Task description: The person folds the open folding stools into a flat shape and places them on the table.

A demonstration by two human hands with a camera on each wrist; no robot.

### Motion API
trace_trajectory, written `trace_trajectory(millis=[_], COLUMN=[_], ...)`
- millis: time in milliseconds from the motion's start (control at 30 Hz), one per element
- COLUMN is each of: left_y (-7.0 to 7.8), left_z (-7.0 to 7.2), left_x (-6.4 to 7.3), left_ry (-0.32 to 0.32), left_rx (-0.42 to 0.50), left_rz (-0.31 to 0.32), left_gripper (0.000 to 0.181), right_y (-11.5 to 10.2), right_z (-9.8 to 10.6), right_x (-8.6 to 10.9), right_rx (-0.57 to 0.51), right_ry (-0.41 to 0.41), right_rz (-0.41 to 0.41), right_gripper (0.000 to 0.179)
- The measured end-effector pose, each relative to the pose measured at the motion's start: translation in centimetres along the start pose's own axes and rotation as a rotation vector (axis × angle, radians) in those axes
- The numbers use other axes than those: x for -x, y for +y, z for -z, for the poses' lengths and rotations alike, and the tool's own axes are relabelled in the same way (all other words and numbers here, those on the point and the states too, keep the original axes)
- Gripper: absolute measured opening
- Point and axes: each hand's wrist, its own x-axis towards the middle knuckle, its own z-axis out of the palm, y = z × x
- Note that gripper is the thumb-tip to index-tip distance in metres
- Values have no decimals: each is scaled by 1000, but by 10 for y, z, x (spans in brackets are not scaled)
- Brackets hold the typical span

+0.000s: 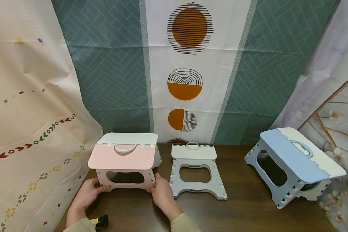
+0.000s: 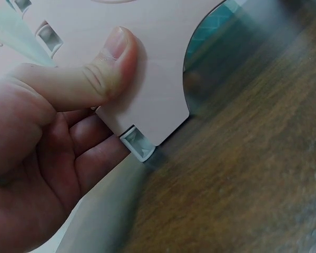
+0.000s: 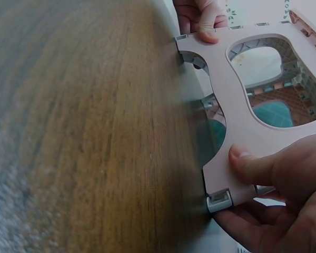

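Note:
A pink and white folding step stool (image 1: 119, 161) stands unfolded at the left of the table, a handle loop on its top. My left hand (image 1: 88, 195) grips the foot of its front left leg; in the left wrist view the thumb (image 2: 113, 68) presses the pink panel, with fingers curled behind it. At the front right leg, my right hand (image 1: 162, 193) pinches the foot the same way, and its thumb (image 3: 250, 163) lies on the panel in the right wrist view. Right of that hand lies a white and grey folding stool (image 1: 194, 153), folded flat.
A blue and cream folding stool (image 1: 295, 154) stands unfolded at the right, turned at an angle. The dark wooden table (image 1: 237, 180) meets a patterned cloth (image 1: 110, 64) behind. Another cloth (image 1: 32, 129) hangs along the left. A black strap piece (image 1: 102, 222) shows by my left sleeve.

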Motion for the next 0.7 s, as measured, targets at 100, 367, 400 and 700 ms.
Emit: trace_trajectory(millis=[100, 367, 400, 700], left_y=[-1, -2, -2, -2], left_z=[0, 0, -1, 0], left_x=[0, 0, 0, 0], left_ry=[-4, -2, -1, -6], left_rx=[-5, 12, 13, 5], left_rz=[0, -12, -13, -14], left_gripper=[25, 24, 23, 25], right_y=[0, 2, 2, 2], right_z=[0, -1, -1, -2], right_x=[0, 0, 0, 1], right_rx=[1, 11, 12, 6], right_ry=[-3, 5, 6, 4], right_rz=[-3, 8, 9, 2], right_gripper=[41, 41, 41, 42])
